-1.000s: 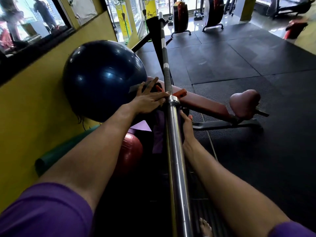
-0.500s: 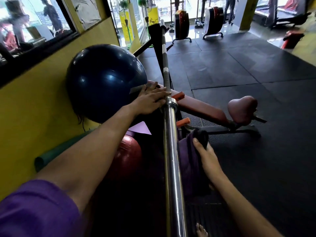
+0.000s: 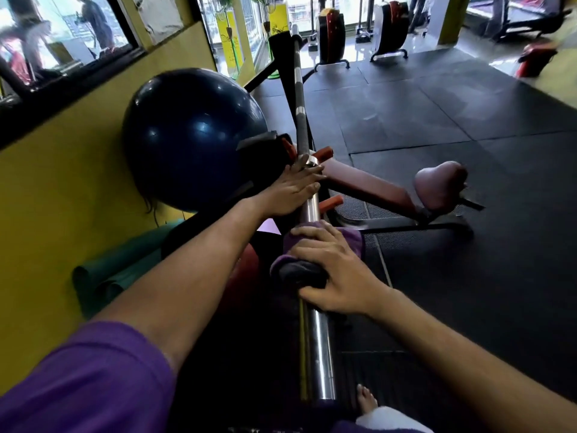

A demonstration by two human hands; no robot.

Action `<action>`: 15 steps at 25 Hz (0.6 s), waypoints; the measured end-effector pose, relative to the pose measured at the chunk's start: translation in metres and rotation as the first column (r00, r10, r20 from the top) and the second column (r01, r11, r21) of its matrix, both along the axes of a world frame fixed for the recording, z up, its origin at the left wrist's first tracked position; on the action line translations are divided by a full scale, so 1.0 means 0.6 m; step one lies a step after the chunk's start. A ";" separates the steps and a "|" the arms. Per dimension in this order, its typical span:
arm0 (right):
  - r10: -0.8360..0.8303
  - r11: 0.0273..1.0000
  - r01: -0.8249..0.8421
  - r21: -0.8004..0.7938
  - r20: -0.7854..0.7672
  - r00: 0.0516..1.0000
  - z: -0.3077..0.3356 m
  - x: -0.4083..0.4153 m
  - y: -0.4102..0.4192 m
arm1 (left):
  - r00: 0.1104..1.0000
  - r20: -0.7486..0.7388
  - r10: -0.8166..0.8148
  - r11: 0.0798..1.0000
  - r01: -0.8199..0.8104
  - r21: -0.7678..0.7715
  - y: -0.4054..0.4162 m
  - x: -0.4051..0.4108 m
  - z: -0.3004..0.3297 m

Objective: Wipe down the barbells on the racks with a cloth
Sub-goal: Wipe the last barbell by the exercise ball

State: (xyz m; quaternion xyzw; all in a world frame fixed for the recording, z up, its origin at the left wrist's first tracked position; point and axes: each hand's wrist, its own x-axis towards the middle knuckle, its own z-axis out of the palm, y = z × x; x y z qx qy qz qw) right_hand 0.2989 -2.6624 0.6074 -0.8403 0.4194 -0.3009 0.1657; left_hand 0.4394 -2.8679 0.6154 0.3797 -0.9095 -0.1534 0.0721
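short purple sleeves point(image 3: 84, 379) on both arms, forearms bare. no watch or gloves. one bare foot point(image 3: 366, 398) down below.

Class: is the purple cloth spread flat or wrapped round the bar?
Wrapped: the purple cloth curls over the barbell, gripped by the right hand.

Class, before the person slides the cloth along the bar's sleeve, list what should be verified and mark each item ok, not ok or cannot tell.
1. Purple cloth wrapped over the barbell sleeve: ok.
2. Right hand gripping the cloth around the sleeve: ok.
3. Left hand steadying the barbell near its collar, fingers straight: ok.
4. Sleeve free of obstacles ahead toward its near end: ok.
5. Bar seated securely in the rack: cannot tell.
6. Bare foot clear of the sleeve's end: not ok, it lies close below.
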 end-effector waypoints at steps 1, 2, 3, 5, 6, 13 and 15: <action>0.034 0.999 -0.035 -0.035 -0.040 0.999 0.001 0.005 0.032 | 1.000 0.000 0.010 1.000 -0.010 0.002 0.002 -0.003 0.002; 0.078 0.995 -0.082 -0.058 -0.060 0.995 0.000 0.010 0.068 | 1.000 0.001 0.021 1.000 -0.021 0.011 0.003 -0.005 0.004; 0.124 0.990 -0.128 -0.059 -0.063 0.990 -0.002 0.014 0.104 | 1.000 0.000 0.026 0.999 -0.026 0.019 0.005 -0.006 0.004; 0.183 0.982 -0.186 -0.041 -0.062 0.981 -0.011 0.013 0.148 | 0.999 -0.008 0.033 0.999 -0.033 0.021 0.005 -0.006 0.001; 0.203 0.978 -0.206 -0.044 -0.061 0.977 -0.015 0.010 0.149 | 0.999 -0.014 0.039 0.999 -0.039 0.028 0.003 -0.006 -0.002; 0.013 1.000 -0.013 0.014 -0.040 0.999 -0.002 -0.002 -0.026 | 0.997 -0.008 0.080 0.995 -0.080 0.067 0.002 -0.011 -0.007; -0.033 0.998 0.035 0.047 -0.036 0.999 0.004 0.005 -0.027 | 0.996 -0.013 0.090 0.993 -0.089 0.076 0.004 -0.012 -0.008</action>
